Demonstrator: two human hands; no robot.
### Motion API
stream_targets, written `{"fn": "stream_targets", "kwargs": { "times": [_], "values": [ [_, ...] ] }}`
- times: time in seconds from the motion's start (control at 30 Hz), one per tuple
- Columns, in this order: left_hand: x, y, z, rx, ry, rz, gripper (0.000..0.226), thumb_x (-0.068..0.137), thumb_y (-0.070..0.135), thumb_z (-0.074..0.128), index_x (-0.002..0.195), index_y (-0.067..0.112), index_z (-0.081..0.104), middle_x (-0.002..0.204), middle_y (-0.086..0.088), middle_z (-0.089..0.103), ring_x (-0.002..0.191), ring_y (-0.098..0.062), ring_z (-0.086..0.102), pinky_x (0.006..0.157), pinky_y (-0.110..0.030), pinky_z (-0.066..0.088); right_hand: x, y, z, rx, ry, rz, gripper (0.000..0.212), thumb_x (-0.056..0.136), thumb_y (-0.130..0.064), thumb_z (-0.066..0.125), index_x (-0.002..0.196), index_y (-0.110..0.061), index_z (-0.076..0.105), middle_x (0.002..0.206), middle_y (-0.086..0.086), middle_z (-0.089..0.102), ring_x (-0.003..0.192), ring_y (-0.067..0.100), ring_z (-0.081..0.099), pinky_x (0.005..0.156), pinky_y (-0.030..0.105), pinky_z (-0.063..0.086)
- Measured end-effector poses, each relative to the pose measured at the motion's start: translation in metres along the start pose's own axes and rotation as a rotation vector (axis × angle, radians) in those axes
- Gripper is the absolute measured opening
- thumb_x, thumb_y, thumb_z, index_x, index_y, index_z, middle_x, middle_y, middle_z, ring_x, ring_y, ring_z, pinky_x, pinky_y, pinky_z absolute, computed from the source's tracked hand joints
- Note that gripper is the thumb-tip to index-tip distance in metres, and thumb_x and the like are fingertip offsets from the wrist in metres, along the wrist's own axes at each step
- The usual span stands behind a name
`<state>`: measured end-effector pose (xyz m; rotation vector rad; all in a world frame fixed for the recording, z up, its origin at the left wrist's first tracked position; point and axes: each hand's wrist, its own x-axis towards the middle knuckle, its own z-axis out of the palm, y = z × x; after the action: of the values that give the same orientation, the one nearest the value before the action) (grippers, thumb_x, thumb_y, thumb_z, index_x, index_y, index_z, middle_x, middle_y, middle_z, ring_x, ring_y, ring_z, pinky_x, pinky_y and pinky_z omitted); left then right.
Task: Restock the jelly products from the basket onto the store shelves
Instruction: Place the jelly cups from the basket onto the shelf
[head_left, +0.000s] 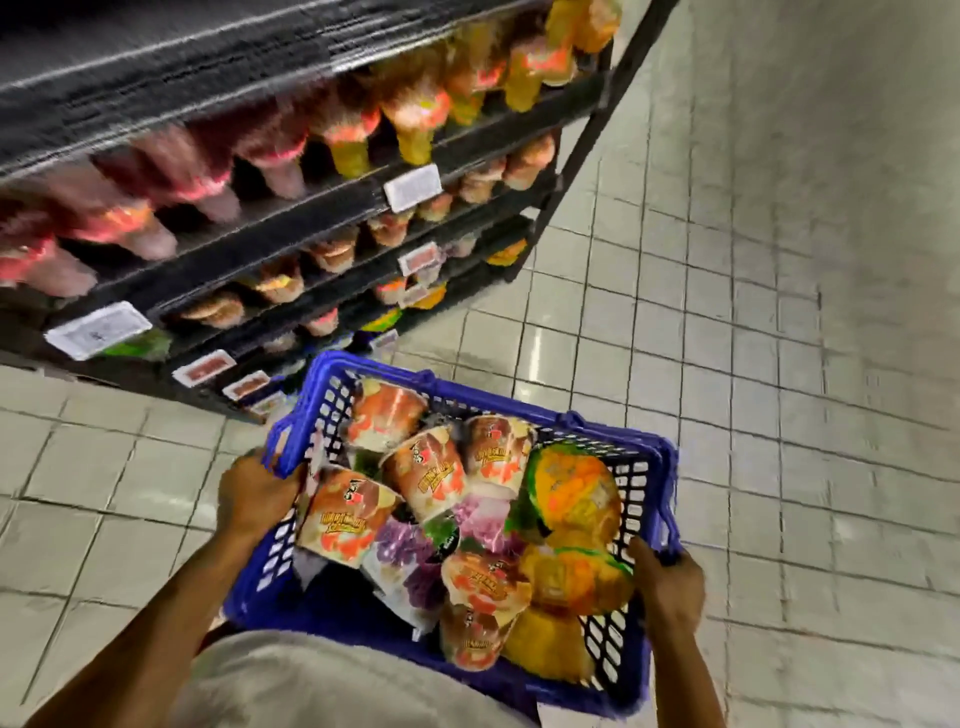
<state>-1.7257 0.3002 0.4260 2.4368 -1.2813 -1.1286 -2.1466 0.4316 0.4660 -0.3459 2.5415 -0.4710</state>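
Note:
A blue plastic basket (332, 395) hangs in front of my body above the tiled floor. It holds several jelly products: orange-labelled cups (431, 470), purple packs (410, 561) and orange-and-green bags (576, 488). My left hand (254, 496) grips the basket's left rim. My right hand (667, 582) grips the right rim, fingers curled over the edge. Dark store shelves (332, 202) stand ahead to the upper left, stocked with rows of pink, orange and yellow jelly packs, blurred by motion.
White price tags (413, 187) sit on the shelf edges. A dark upright post (597, 124) ends the shelving at the right. Pale tiled floor (753, 338) spreads to the right and below the shelves.

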Motion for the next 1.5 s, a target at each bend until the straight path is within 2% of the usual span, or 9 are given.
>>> {"fn": "stream_targets", "kwargs": {
  "times": [0.23, 0.4, 0.5, 0.63, 0.73, 0.97, 1.17, 1.3, 1.5],
  "values": [
    [-0.029, 0.032, 0.051, -0.239, 0.131, -0.359, 0.029, 0.071, 0.036, 0.071, 0.071, 0.008, 0.062, 0.071, -0.019, 0.065, 0.066, -0.036, 0.063, 0.06, -0.033, 0.044, 0.136, -0.083, 0.03, -0.153, -0.21, -0.219, 0.029, 0.081, -0.033, 0.075, 0.072, -0.007, 0.063, 0.065, 0.017, 0.064, 0.063, 0.033, 0.062, 0.067, 0.042, 0.054],
    [-0.024, 0.027, 0.1, -0.324, 0.205, -0.483, 0.044, 0.062, 0.043, 0.059, 0.076, 0.002, 0.066, 0.069, -0.019, 0.067, 0.064, -0.035, 0.066, 0.064, -0.043, 0.058, 0.198, -0.139, 0.087, -0.219, -0.329, -0.355, 0.027, 0.079, -0.026, 0.076, 0.066, -0.012, 0.057, 0.06, 0.013, 0.061, 0.062, 0.032, 0.061, 0.064, 0.042, 0.052],
    [-0.006, 0.016, 0.132, -0.394, 0.236, -0.589, 0.034, 0.073, 0.031, 0.073, 0.074, -0.002, 0.063, 0.057, -0.013, 0.061, 0.046, -0.023, 0.06, 0.046, -0.027, 0.051, 0.227, -0.161, 0.13, -0.258, -0.385, -0.413, 0.026, 0.08, -0.026, 0.076, 0.068, -0.013, 0.058, 0.059, 0.01, 0.061, 0.062, 0.031, 0.06, 0.062, 0.037, 0.047],
    [0.042, -0.015, 0.183, -0.377, 0.227, -0.653, 0.043, 0.065, 0.04, 0.058, 0.068, -0.003, 0.062, 0.068, -0.025, 0.064, 0.065, -0.035, 0.062, 0.064, -0.041, 0.051, 0.266, -0.163, 0.209, -0.31, -0.445, -0.438, 0.023, 0.077, -0.025, 0.078, 0.069, -0.012, 0.06, 0.06, 0.01, 0.063, 0.059, 0.03, 0.06, 0.055, 0.031, 0.043],
    [0.082, -0.047, 0.22, -0.378, 0.243, -0.719, 0.03, 0.084, 0.017, 0.068, 0.06, 0.003, 0.056, 0.064, -0.023, 0.063, 0.062, -0.034, 0.062, 0.063, -0.042, 0.052, 0.288, -0.162, 0.264, -0.337, -0.444, -0.463, 0.024, 0.075, -0.024, 0.079, 0.067, -0.014, 0.059, 0.056, 0.005, 0.061, 0.054, 0.022, 0.057, 0.048, 0.026, 0.037],
    [0.185, -0.123, 0.294, -0.298, 0.173, -0.696, 0.025, 0.087, 0.01, 0.063, 0.065, -0.003, 0.064, 0.066, -0.027, 0.066, 0.061, -0.036, 0.066, 0.061, -0.045, 0.056, 0.333, -0.151, 0.399, -0.391, -0.44, -0.468, 0.025, 0.073, -0.024, 0.08, 0.068, -0.014, 0.057, 0.058, 0.003, 0.057, 0.054, 0.018, 0.051, 0.046, 0.025, 0.033],
    [0.256, -0.175, 0.345, -0.308, 0.205, -0.675, 0.031, 0.085, 0.014, 0.066, 0.057, 0.01, 0.054, 0.056, -0.012, 0.057, 0.051, -0.023, 0.053, 0.052, -0.028, 0.039, 0.363, -0.136, 0.494, -0.432, -0.462, -0.457, 0.024, 0.075, -0.024, 0.079, 0.069, -0.015, 0.057, 0.07, 0.014, 0.064, 0.061, 0.028, 0.056, 0.056, 0.032, 0.045],
    [0.282, -0.191, 0.356, -0.308, 0.199, -0.68, 0.031, 0.087, 0.018, 0.066, 0.059, 0.012, 0.055, 0.055, -0.009, 0.057, 0.053, -0.024, 0.053, 0.052, -0.026, 0.038, 0.369, -0.139, 0.529, -0.456, -0.439, -0.469, 0.026, 0.075, -0.026, 0.08, 0.07, -0.017, 0.056, 0.076, 0.013, 0.066, 0.062, 0.026, 0.056, 0.065, 0.036, 0.049],
    [0.299, -0.199, 0.361, -0.304, 0.209, -0.698, 0.029, 0.087, 0.02, 0.066, 0.061, 0.014, 0.054, 0.058, -0.004, 0.056, 0.054, -0.02, 0.052, 0.051, -0.025, 0.038, 0.368, -0.157, 0.558, -0.48, -0.444, -0.452, 0.03, 0.072, -0.028, 0.083, 0.068, -0.018, 0.055, 0.077, 0.012, 0.067, 0.068, 0.029, 0.06, 0.063, 0.036, 0.05]
  ]
}}
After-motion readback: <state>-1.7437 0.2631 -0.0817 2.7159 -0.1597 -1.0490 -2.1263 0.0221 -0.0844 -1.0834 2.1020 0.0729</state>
